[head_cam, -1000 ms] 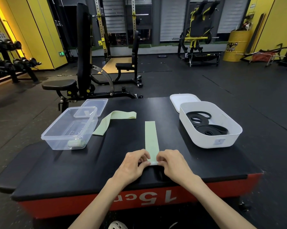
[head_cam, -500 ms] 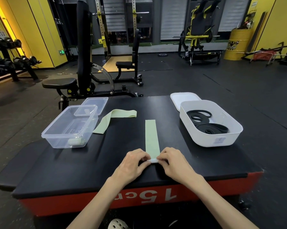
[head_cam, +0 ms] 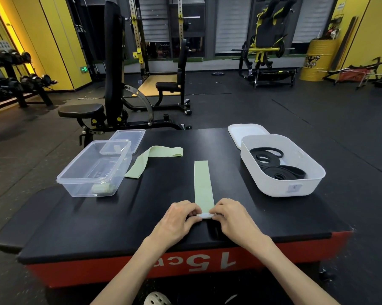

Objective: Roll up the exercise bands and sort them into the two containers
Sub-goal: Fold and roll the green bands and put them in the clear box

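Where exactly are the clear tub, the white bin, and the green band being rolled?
clear tub [head_cam: 74, 180]: head view, near-left rim.
white bin [head_cam: 273, 186]: head view, front outer wall.
green band being rolled [head_cam: 203, 186]: head view, flat stretch not yet rolled.

On a black-topped platform [head_cam: 93, 225], the left hand [head_cam: 177, 221] and right hand [head_cam: 234, 219] pinch the rolled near end of a flat green band [head_cam: 203, 186]. A second green band [head_cam: 150, 158] lies folded to the far left, beside a clear container [head_cam: 75, 172] holding a green roll [head_cam: 102, 188]. At right, a white container [head_cam: 304, 186] holds black bands [head_cam: 280, 170].
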The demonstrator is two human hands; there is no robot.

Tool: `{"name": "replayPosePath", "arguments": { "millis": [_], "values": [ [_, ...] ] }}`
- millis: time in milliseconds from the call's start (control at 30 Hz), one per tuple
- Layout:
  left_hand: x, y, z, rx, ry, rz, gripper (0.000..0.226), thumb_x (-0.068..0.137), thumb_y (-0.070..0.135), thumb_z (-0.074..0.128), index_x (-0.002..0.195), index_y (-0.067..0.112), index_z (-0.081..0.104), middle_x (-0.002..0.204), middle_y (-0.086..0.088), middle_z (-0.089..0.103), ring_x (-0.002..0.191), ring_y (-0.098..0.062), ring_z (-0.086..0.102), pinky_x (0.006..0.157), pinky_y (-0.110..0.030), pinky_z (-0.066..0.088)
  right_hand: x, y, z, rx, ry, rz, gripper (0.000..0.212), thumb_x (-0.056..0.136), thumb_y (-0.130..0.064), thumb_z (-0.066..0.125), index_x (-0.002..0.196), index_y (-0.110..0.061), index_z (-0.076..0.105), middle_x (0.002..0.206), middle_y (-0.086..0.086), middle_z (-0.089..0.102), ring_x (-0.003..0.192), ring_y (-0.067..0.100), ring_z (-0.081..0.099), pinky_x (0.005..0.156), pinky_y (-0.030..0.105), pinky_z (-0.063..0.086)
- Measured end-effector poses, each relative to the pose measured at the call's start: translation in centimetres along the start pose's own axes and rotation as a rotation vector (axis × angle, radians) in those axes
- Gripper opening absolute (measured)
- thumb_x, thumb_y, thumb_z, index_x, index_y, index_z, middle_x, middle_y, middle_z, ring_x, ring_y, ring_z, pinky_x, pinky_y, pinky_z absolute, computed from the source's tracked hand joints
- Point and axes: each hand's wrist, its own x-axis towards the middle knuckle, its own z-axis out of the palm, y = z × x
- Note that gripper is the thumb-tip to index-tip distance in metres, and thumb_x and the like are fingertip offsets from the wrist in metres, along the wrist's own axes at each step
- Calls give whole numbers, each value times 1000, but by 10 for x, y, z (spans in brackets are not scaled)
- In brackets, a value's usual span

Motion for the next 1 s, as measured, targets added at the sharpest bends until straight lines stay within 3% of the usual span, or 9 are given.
{"name": "replayPosePath", "arguments": {
  "millis": [267, 467, 667, 1000],
  "values": [
    [-5, 5, -2, -30, -16, -4, 9, 87, 25, 67, 92, 18, 69, 82, 10, 60, 74, -2, 55, 72, -14, 44, -6, 0, -3, -5, -48, -11, 21, 91, -12, 56, 104, -15, 72, 98, 2, 61, 93, 19, 54, 79, 25, 41],
    [-4, 8, 1, 1, 38, -48, 10, 87, 27, 66, 90, 20, 72, 88, 15, 54, 79, -2, 54, 73, -10, 40, -2, -2, -2, -27, -49, -22, 21, 93, -15, 54, 102, -16, 73, 94, -2, 54, 92, 17, 48, 75, 20, 36],
    [-4, 12, -2, -180, 53, -202, 11, 80, 23, 75, 86, 22, 66, 76, 10, 66, 74, -3, 62, 71, -10, 47, 0, -3, -8, 2, -54, 12, 17, 86, -11, 60, 99, -21, 60, 84, -7, 56, 79, 15, 51, 73, 25, 43],
    [-4, 9, -4, 3, 14, -59, 6, 85, 28, 67, 89, 23, 65, 84, 14, 59, 76, -4, 54, 70, -13, 44, 4, -3, -10, -13, -72, 33, 16, 87, -14, 58, 90, -19, 73, 90, -3, 64, 84, 17, 55, 71, 20, 38]
  ]
}}
